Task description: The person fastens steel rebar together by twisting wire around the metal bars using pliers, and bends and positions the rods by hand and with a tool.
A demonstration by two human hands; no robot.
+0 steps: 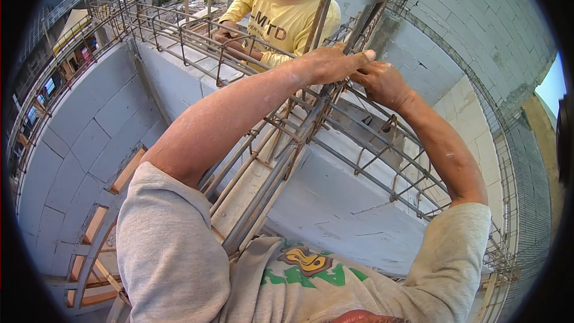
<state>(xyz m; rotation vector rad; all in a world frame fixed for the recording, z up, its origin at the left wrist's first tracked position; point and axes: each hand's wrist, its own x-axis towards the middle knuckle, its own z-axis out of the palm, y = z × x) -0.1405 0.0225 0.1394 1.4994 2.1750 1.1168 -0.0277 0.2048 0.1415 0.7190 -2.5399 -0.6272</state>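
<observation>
My left hand (332, 64) reaches across to an upright bundle of steel rebar (357, 31), its fingers curled against the bars and the thumb stretched to the right. Beside it, nearly touching, is my right hand (385, 85), with bent fingers closed at the same spot. What the fingertips grip is hidden. Below both hands, horizontal rebar cages (299, 128) meet at the upright bars. One cage (376, 155) runs off to the lower right, with bent stirrups around its long bars. Another runs down toward my chest along the wall top.
Across the corner stands a person in a yellow shirt (272, 21), hands at another rebar cage (179, 39). Pale block walls (89, 137) rise on the left and right (472, 30). A wooden frame (89, 251) is at lower left.
</observation>
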